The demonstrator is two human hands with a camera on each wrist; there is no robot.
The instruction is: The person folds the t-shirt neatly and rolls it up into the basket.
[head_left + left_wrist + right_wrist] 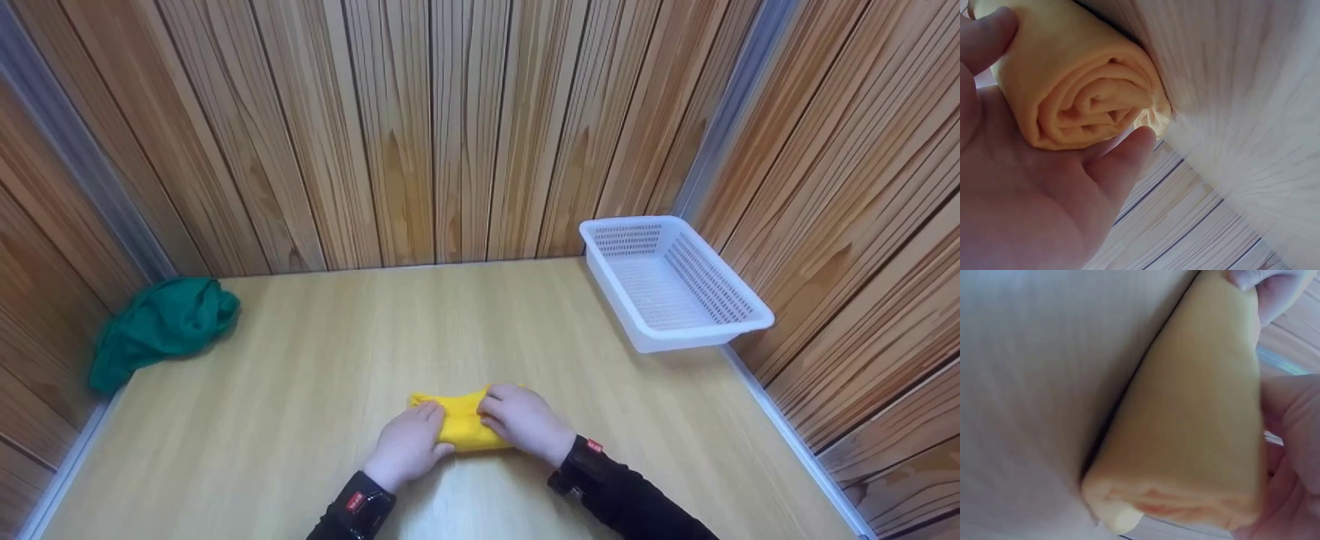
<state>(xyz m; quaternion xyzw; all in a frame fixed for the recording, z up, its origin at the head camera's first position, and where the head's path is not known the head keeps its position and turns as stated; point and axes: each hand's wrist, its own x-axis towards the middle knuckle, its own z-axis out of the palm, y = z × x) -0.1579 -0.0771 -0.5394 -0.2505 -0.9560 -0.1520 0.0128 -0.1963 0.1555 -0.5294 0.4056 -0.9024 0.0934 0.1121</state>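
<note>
A yellow cloth, rolled into a thick bundle, lies on the table between both hands. Its spiral end faces the left wrist view, and in the right wrist view the smooth outer layer of the yellow cloth shows. The left hand grips the roll's left end, fingers over the top and thumb low on the near side. At the right part, the right hand reaches over the roll with bent fingers, holding its upper side. That hand hides the roll's right end in the head view.
On the table's back right stands a white plastic basket with slotted walls. A crumpled green cloth lies at the left, hanging over the table's edge. Wood-panelled walls enclose the table at the back and sides.
</note>
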